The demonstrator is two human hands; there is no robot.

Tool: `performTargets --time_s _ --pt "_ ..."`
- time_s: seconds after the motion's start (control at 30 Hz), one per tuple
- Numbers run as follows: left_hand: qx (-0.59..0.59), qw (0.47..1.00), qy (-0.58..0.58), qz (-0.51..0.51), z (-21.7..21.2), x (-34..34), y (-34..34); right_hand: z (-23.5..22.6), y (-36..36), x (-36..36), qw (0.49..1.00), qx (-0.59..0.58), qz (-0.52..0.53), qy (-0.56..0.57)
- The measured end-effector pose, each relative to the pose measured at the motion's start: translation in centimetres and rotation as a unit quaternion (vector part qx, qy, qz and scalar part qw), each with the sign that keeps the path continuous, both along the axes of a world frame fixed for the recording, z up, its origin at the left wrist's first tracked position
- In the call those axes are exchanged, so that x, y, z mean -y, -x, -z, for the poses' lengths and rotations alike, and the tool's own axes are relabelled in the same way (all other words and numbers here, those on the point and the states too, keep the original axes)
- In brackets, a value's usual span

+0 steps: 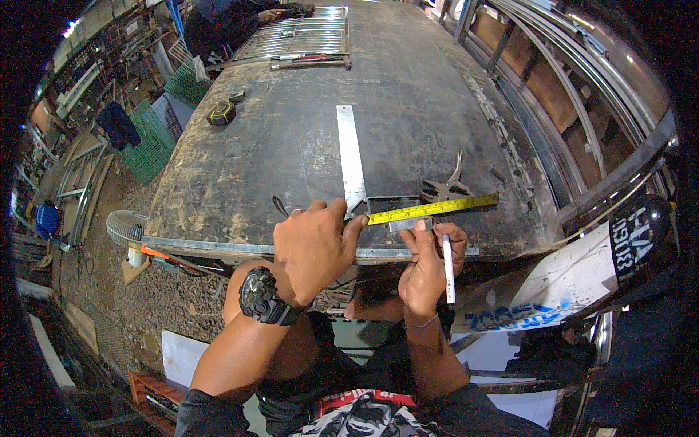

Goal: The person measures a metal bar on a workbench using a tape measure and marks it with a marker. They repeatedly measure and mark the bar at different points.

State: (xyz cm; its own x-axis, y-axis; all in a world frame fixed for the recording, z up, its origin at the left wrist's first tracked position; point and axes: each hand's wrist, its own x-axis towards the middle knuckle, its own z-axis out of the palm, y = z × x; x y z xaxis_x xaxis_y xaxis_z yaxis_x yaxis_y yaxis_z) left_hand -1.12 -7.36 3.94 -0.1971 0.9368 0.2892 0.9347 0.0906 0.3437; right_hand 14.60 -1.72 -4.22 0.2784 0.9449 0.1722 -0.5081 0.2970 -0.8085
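At the near edge of the dark workbench (277, 156), my left hand (313, 244), with a black watch on the wrist, pinches one end of a yellow measuring tape strip (433, 208). The strip slants to the right over a small grey metal piece (400, 225). Closed fingers of my right hand (426, 266) hold a white pen (448, 273) with a purple end, its length pointing down. The right thumb touches the metal piece. A flat silver metal blade, like a square's (350, 149), lies beyond my left fingertips. Pliers (445, 188) rest just behind the strip.
A black and yellow tape measure (221, 113) sits far left on the bench. At the far end, a metal grille (309, 36) lies near another person's hand (271, 15). A fan (127, 228) stands left of the bench, and long metal bars (553, 65) line the right.
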Motion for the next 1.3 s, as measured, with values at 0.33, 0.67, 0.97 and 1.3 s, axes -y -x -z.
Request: performTargets --time_s 0.33,0.67,0.97,1.3 --pt "0.012 1.0 0.008 -0.004 -0.3 0.0 -0.1 0.1 0.0 -0.1 1.0 -0.014 0.004 0.006" --pt "0.015 1.0 0.012 0.002 -0.2 0.0 0.0 0.0 0.1 0.1 1.0 0.0 0.009 -0.001" --pt "0.01 1.0 0.008 0.002 -0.1 0.0 0.0 -0.9 0.2 0.5 1.0 -0.01 -0.01 0.007" --pt "0.01 1.0 0.008 0.002 0.0 0.0 0.0 -0.4 0.1 0.4 1.0 -0.004 -0.002 0.004"
